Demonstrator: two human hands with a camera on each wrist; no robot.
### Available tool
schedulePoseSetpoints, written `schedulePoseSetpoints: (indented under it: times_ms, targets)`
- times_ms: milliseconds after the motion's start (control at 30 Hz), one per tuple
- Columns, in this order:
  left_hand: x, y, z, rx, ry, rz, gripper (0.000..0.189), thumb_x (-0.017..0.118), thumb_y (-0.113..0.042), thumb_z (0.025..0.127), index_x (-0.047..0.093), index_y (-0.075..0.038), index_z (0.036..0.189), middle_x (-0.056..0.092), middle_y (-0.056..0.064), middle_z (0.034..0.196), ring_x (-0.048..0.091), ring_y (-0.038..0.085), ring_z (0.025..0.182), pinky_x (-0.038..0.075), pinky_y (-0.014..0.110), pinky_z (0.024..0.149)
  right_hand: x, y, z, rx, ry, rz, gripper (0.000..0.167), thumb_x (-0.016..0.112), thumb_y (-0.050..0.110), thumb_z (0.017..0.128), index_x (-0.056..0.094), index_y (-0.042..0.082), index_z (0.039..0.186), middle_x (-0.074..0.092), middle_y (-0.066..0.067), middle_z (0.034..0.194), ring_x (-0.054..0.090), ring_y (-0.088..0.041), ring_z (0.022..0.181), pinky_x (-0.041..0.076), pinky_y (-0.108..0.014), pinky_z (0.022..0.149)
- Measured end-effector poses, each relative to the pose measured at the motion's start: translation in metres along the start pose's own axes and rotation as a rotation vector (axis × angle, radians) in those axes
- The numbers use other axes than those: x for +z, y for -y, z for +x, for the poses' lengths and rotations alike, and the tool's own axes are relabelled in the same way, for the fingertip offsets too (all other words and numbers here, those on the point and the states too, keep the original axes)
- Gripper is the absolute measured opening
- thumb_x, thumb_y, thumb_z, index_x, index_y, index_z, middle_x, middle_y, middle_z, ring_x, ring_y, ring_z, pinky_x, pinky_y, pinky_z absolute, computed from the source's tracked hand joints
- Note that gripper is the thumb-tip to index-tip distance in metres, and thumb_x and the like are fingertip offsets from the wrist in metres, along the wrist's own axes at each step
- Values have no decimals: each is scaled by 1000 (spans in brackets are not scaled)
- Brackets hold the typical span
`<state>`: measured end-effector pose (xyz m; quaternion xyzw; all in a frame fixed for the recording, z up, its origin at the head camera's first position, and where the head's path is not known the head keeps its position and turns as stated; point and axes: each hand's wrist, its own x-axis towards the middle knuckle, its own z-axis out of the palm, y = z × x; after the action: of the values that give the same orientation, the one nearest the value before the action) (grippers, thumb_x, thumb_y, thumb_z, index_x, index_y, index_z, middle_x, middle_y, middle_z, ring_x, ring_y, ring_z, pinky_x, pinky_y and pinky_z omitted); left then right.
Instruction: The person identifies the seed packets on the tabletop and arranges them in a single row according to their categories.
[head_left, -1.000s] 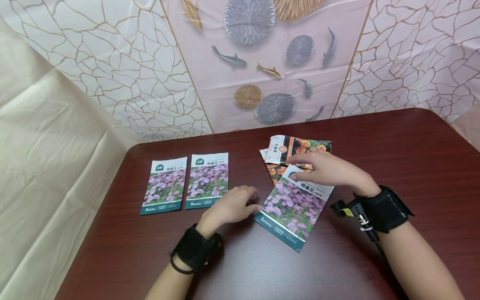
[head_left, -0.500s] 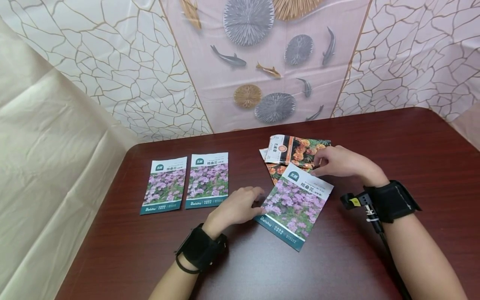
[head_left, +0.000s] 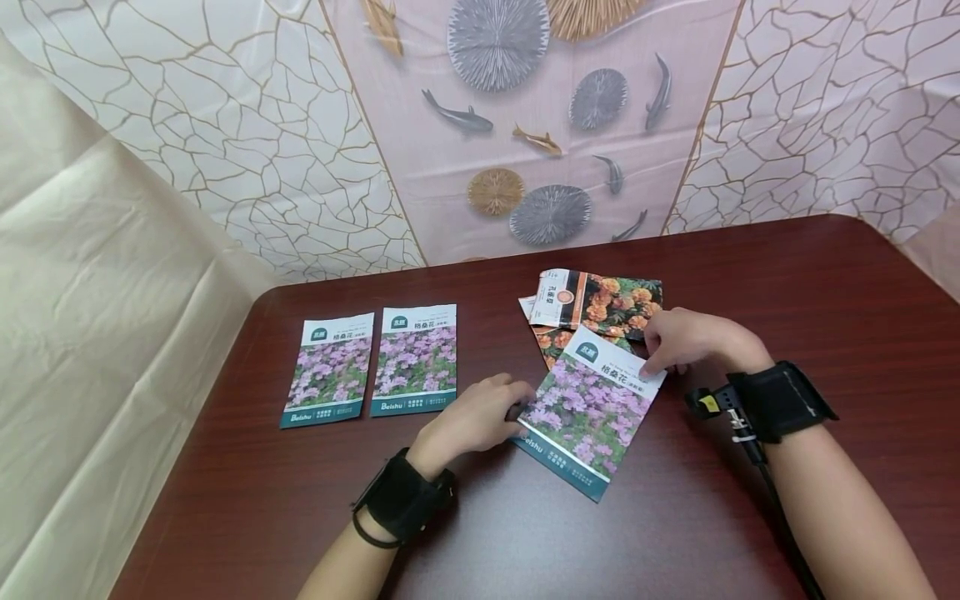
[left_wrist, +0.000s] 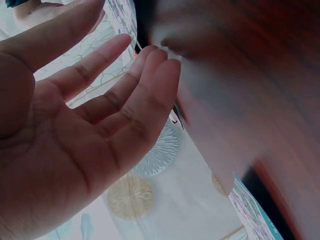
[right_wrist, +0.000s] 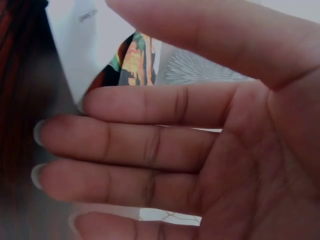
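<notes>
A purple-flower seed packet (head_left: 588, 404) lies slanted before me, its upper part overlapping the orange-flower packets. My right hand (head_left: 701, 340) pinches its upper right corner, thumb on the printed face and fingers at the underside. In the right wrist view that packet's pale corner (right_wrist: 82, 45) sits between thumb and index finger. At its lower left edge my left hand (head_left: 476, 414) grips it with thumb and bent fingers, the thumb covering part of the green band. The left wrist view shows a strip of the packet (left_wrist: 124, 14) between thumb and index finger.
Two matching purple-flower packets, the left one (head_left: 330, 371) and the right one (head_left: 415, 360), lie side by side at left. An orange-flower packet (head_left: 611, 302) lies across another orange-flower packet (head_left: 551, 342). A patterned cloth (head_left: 525, 150) hangs behind the dark red table (head_left: 810, 292).
My right hand has moved right and down from the packet's top to its upper right corner and pinched it. My left hand has moved slightly right onto the packet's left edge.
</notes>
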<state>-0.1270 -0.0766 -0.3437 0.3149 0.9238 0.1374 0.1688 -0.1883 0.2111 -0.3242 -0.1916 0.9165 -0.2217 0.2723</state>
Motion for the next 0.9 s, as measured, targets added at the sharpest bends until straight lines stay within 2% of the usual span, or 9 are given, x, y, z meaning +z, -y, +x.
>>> schedulePoseSetpoints:
  times_ms: [367, 533, 700, 800, 900]
  targets:
    - [5, -4, 1, -6, -13, 71, 42, 70, -21, 82, 56, -10, 120, 52, 5, 101, 50, 17, 88, 41, 28, 74, 4, -1, 4, -16, 53, 43, 24, 69, 9, 79, 53, 8, 61, 55, -5, 59, 55, -17, 47, 42, -28, 46]
    - [6, -5, 1, -6, -14, 61, 41, 70, -20, 82, 56, -10, 119, 51, 5, 101, 50, 18, 89, 41, 28, 75, 4, -2, 3, -22, 46, 107, 28, 67, 3, 80, 48, 8, 61, 52, -5, 59, 53, -17, 48, 44, -30, 48]
    - [6, -5, 1, -15, -31, 53, 41, 70, -22, 82, 54, -8, 118, 52, 7, 105, 51, 21, 97, 42, 30, 83, 4, -3, 2, -20, 29, 179, 28, 64, -1, 82, 44, 7, 64, 53, -8, 62, 57, -20, 51, 49, -33, 49]
    - [7, -4, 2, -26, -30, 30, 45, 70, -23, 82, 51, -6, 119, 53, 9, 108, 51, 22, 103, 42, 32, 87, 3, -4, 2, -29, 33, 208, 28, 62, -1, 84, 42, 6, 65, 52, -9, 63, 59, -21, 53, 49, -34, 49]
    - [7, -2, 2, -39, -27, -12, 45, 68, -24, 84, 50, -5, 120, 53, 9, 109, 51, 22, 103, 42, 32, 87, 1, -5, 2, -38, 46, 245, 29, 61, -1, 84, 41, 6, 65, 50, -9, 63, 61, -24, 55, 50, -34, 50]
